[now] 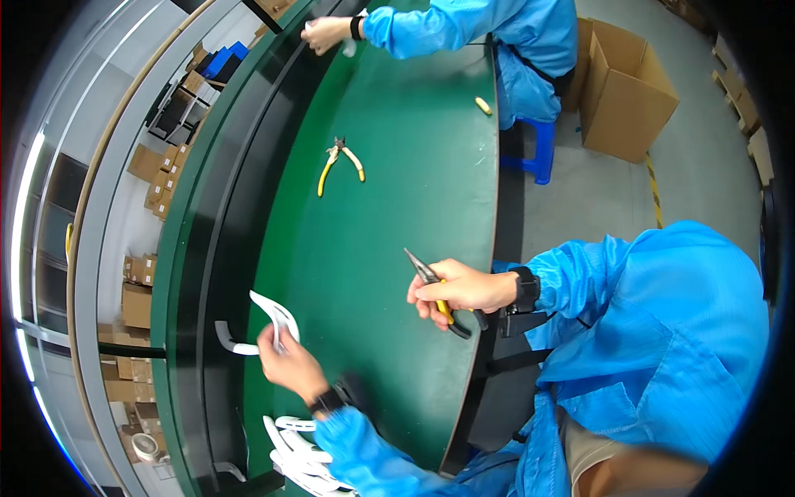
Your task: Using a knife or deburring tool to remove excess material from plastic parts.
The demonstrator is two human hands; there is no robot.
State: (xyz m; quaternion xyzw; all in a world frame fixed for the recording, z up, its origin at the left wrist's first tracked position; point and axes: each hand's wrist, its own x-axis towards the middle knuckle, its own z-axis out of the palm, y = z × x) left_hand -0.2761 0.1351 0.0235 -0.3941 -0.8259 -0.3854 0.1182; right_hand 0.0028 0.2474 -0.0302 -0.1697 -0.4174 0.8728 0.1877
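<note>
My left hand (287, 364) pinches a curved white strip-like piece (280, 312) above the left side of the green tabletop (389, 215). My right hand (464, 288) is wrapped round a pair of long-nose pliers (423, 269) with yellow and black handles. The pliers' thin jaws point up and left, apart from the white piece. Another curved white piece (236, 345) lies on the dark strip just left of my left hand. Below that hand, several similar white pieces (291, 451) are heaped together, partly behind my left sleeve.
Cutting pliers (340, 157) with yellow and white handles lie spread on the table farther up. A small yellowish object (483, 106) rests by the right edge. A co-worker's hand (325, 35) is at the far end. A blue stool (542, 153) and an open carton (625, 95) stand right.
</note>
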